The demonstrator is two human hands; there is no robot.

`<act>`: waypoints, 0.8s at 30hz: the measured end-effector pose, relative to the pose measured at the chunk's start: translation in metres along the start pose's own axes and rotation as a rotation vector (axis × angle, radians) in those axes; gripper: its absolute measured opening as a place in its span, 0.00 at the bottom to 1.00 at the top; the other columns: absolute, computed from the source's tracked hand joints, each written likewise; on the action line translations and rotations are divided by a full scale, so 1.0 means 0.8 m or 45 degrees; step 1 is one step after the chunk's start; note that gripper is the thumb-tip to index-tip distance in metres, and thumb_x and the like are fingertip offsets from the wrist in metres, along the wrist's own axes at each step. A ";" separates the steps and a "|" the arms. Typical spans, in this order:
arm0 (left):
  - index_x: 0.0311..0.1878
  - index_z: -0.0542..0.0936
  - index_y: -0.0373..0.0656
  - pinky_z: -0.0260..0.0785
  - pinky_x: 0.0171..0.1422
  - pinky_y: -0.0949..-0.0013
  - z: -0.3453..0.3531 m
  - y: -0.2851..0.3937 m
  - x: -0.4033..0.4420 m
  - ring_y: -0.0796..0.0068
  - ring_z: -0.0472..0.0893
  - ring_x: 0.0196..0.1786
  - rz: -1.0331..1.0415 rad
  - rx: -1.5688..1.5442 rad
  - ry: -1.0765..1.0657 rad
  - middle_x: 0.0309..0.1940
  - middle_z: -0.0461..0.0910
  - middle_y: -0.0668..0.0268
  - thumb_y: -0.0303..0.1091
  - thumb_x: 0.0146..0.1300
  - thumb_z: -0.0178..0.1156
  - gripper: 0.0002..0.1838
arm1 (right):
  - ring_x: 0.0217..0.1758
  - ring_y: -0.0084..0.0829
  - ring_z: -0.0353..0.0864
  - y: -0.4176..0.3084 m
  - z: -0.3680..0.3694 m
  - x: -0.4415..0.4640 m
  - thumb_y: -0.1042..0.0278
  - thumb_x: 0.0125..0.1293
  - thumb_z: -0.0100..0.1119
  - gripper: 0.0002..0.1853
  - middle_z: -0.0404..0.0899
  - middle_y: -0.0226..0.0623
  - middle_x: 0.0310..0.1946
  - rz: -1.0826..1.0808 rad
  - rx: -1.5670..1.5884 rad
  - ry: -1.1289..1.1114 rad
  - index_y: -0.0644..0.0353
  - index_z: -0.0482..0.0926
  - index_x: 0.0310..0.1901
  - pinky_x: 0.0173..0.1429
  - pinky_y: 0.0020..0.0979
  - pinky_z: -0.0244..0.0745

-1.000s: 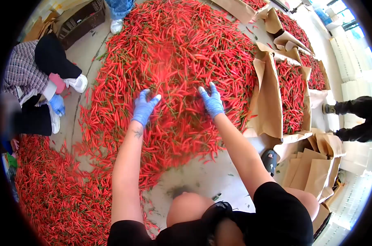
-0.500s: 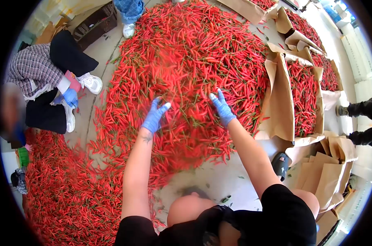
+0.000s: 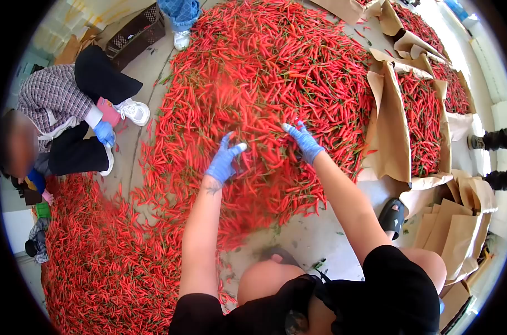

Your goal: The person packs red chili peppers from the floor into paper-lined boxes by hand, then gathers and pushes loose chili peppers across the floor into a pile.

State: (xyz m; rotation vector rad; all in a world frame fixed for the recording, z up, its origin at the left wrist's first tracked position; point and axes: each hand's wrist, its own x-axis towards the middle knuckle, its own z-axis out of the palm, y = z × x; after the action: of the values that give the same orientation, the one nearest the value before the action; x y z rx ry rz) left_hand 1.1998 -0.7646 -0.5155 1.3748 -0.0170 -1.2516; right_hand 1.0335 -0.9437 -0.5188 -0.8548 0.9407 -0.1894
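Observation:
A broad heap of red chili peppers (image 3: 298, 61), some with green stems, spreads over the floor in front of me. My left hand (image 3: 225, 160), in a blue glove, is at the near middle of the heap with thumb and fingers apart. Opposite it, my right hand (image 3: 305, 144), gloved the same way, is also open among the peppers. Loose peppers lie between the two palms, and neither hand is closed around any. Some of the fingers are partly hidden, and patches of the heap are blurred.
Brown paper bags (image 3: 388, 123) filled with chilies stand on the right, with folded bags (image 3: 452, 237) nearer me. A crouching co-worker (image 3: 58, 95) in blue gloves is at the left. Behind them sits a dark plastic crate (image 3: 136, 36). Another person's jeans leg (image 3: 180, 14) shows at the top.
My hands have drawn slightly closer together over the peppers, staying open. The whole view has shifted a little, with most things now farther right. The co-worker's face has come further into view.

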 end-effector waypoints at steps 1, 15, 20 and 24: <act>0.64 0.60 0.60 0.71 0.39 0.51 0.006 -0.002 -0.008 0.66 0.74 0.48 -0.040 -0.015 0.039 0.52 0.68 0.63 0.28 0.49 0.63 0.37 | 0.68 0.35 0.54 -0.004 0.008 -0.011 0.50 0.47 0.69 0.55 0.55 0.45 0.65 0.006 0.005 0.006 0.62 0.41 0.68 0.68 0.37 0.49; 0.62 0.58 0.50 0.72 0.51 0.57 -0.024 0.014 -0.174 0.58 0.75 0.50 0.782 -0.176 0.136 0.55 0.67 0.56 0.32 0.51 0.59 0.34 | 0.50 0.40 0.74 -0.016 0.153 -0.127 0.53 0.49 0.63 0.38 0.73 0.44 0.48 -1.186 -0.836 0.117 0.60 0.62 0.60 0.57 0.39 0.67; 0.62 0.58 0.48 0.69 0.55 0.57 -0.054 0.039 -0.239 0.62 0.73 0.54 0.740 -0.087 0.174 0.55 0.67 0.59 0.40 0.49 0.64 0.37 | 0.62 0.55 0.58 -0.049 0.172 -0.187 0.45 0.50 0.58 0.39 0.63 0.46 0.58 -0.796 -0.739 -0.319 0.49 0.59 0.63 0.66 0.44 0.54; 0.64 0.58 0.46 0.65 0.59 0.54 -0.033 0.035 -0.241 0.62 0.70 0.58 0.629 -0.002 0.271 0.58 0.66 0.60 0.48 0.51 0.63 0.39 | 0.64 0.54 0.57 -0.070 0.140 -0.191 0.47 0.52 0.57 0.38 0.60 0.48 0.61 -0.709 -0.676 -0.360 0.52 0.58 0.63 0.69 0.40 0.48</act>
State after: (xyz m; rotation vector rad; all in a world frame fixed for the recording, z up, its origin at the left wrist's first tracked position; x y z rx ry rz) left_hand 1.1541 -0.6281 -0.3812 1.3890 -0.1965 -0.6918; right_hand 1.0403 -0.8433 -0.3490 -1.5862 0.4676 -0.2929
